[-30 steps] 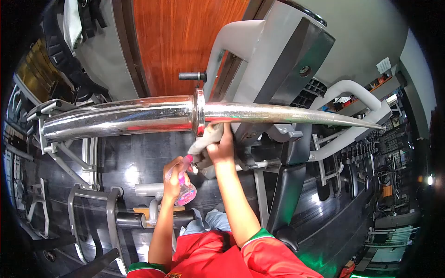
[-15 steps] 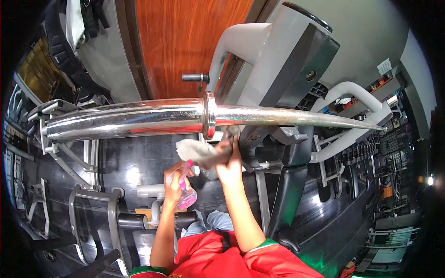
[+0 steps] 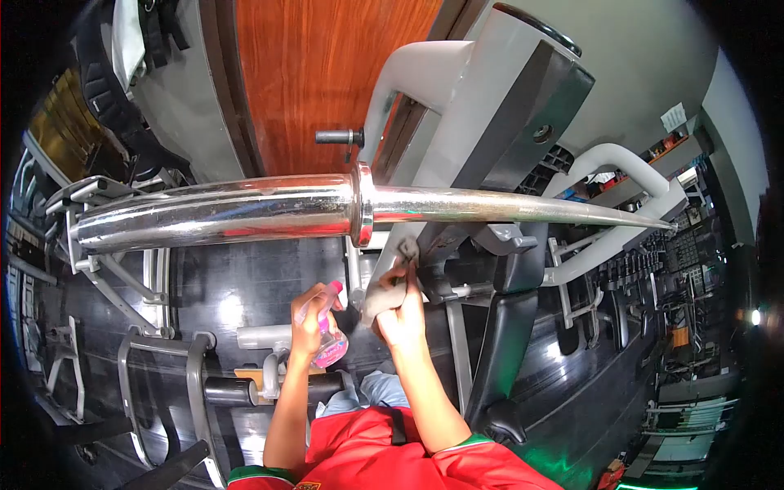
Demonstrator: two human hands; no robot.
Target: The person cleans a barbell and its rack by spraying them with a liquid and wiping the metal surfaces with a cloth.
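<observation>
My left hand is wrapped around a spray bottle with a pink nozzle and pink liquid, held upright below the barbell's thick end. My right hand grips a light grey cloth, bunched up, beside the grey upright of the gym rack. Part of the cloth shows above the fingers, near the upright's surface; whether it touches is hard to make out. Above both hands, a chrome barbell runs sideways across the view, its collar just above my right hand.
A black padded bench stands to the right of my right arm. Grey metal frames and a black roller pad are at lower left. Behind the barbell is a wooden door. Dumbbell racks line the far right.
My right hand and the cloth have moved slightly down, and the cloth's loose end no longer spreads out to the left. My left hand keeps the spray bottle in nearly the same place.
</observation>
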